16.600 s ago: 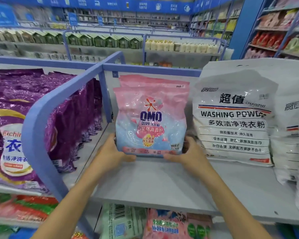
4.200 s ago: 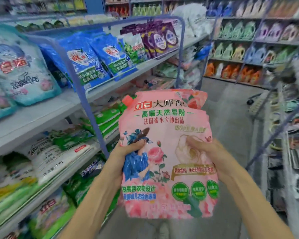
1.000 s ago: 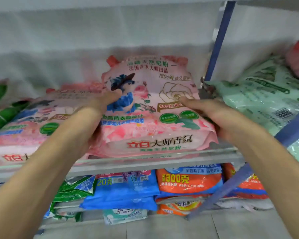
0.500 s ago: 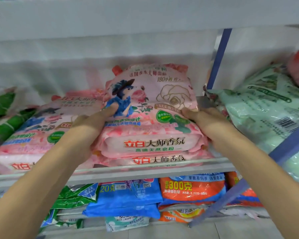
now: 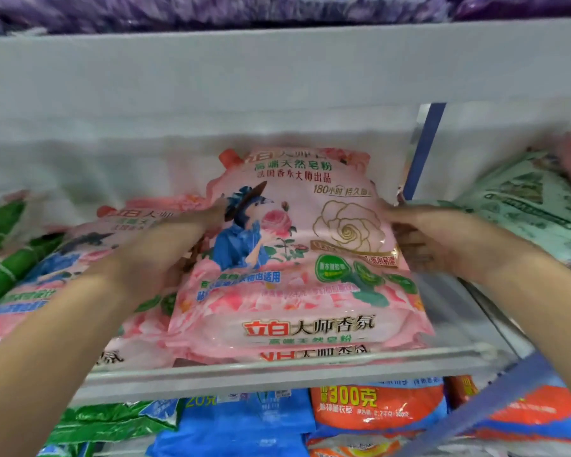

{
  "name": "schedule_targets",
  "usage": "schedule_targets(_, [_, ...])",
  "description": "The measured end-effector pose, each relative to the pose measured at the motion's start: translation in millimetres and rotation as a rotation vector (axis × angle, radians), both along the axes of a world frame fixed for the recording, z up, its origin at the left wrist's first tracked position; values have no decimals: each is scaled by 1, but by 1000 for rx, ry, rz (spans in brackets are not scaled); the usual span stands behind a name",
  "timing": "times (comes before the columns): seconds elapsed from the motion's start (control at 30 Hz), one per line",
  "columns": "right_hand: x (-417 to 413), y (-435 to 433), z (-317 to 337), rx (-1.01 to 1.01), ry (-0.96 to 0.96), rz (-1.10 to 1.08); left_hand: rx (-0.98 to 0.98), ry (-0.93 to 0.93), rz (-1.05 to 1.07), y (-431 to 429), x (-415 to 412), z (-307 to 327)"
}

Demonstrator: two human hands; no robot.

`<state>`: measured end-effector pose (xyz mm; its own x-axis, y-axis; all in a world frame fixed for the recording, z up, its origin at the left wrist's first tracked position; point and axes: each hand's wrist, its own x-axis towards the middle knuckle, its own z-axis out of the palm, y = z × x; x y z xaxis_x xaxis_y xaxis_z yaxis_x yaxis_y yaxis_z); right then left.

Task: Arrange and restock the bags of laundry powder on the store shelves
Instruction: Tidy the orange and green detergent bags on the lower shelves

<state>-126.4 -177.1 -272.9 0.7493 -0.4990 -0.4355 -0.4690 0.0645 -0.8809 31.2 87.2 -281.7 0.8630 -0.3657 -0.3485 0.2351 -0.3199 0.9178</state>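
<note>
Quick update. A few seconds back you had the pink bag [image 5: 297,258] out in the aisle in both hands; now it's on the shelf [image 5: 277,374], lying on top of another bag of the same kind [image 5: 314,353] whose label peeks out underneath. So I'd call this one basically restocked, with only squaring up and letting go left.

Your left hand [image 5: 178,245] is clamped on the bag's left edge and your right hand [image 5: 442,239] on its right edge, fingers curled round the side. The left one is a bit smeared by motion, but it reads as a grip, not a flat push.

What's in which bay:
- Same bay, just left of your stack: another pink pile [image 5: 80,255], touching it.
- Further left: green bags [image 5: 0,258].
- Past the blue divider [image 5: 424,150]: a mint-green bag [image 5: 524,209], leaning, close to your right hand.
- Shelf below: a blue bag [image 5: 244,420] and an orange bag [image 5: 376,407].
- Shelf above: purple bags [image 5: 211,8] — only their bottoms show.

The top bag's front sits near the shelf lip, so my guess is a nudge backward before you release.
</note>
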Motion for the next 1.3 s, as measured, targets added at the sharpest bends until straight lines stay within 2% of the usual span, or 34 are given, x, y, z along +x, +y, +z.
schedule_targets(0.07, [30, -6, 5, 95, -110, -161, -124, -9, 21, -12, 15, 3])
schedule_targets(0.1, [44, -5, 4, 112, -139, -172, -162, -2, 24, -19, 23, 2])
schedule_targets(0.27, [87, -10, -16, -155, -178, -215, -161, 63, 111, -41, 78, -15])
schedule_targets(0.33, [85, -10, -17, -281, -178, -267, -130, -34, 236, -42, 72, -4])
schedule_targets(0.43, [86, -8, -20, -451, -121, -216, -137, -156, 373, -46, 72, -7])
schedule_targets(0.5, [88, -1, -17, -506, -80, -217, -50, -300, 378, -50, 70, -11])
schedule_targets(0.57, [88, 1, -13, -534, -16, -210, 33, -363, 366, -53, 64, -6])
schedule_targets(0.63, [80, 7, -3, -697, 28, -134, 172, -458, 259, -57, 51, 5])
schedule_targets(0.7, [67, 23, 6, -840, -100, -18, 344, -676, 29, -62, 29, 18])
schedule_targets(0.77, [51, 49, 14, -776, -249, 194, 400, -845, -243, -66, 6, 24])
schedule_targets(0.8, [43, 61, 13, -772, -196, 305, 430, -873, -344, -66, 0, 21])
schedule_targets(0.87, [31, 73, -4, -896, -14, 435, 508, -841, -417, -61, -5, 12])
schedule_targets(0.93, [15, 80, -14, -955, 46, 436, 554, -817, -415, -57, -4, 5])
schedule_targets(1.13, [-25, 102, -28, -1046, 19, 323, 645, -831, -415, -62, -3, 1])
schedule_targets(1.3, [-29, 111, -46, -1083, -196, 75, 653, -870, -414, -51, -21, -1])
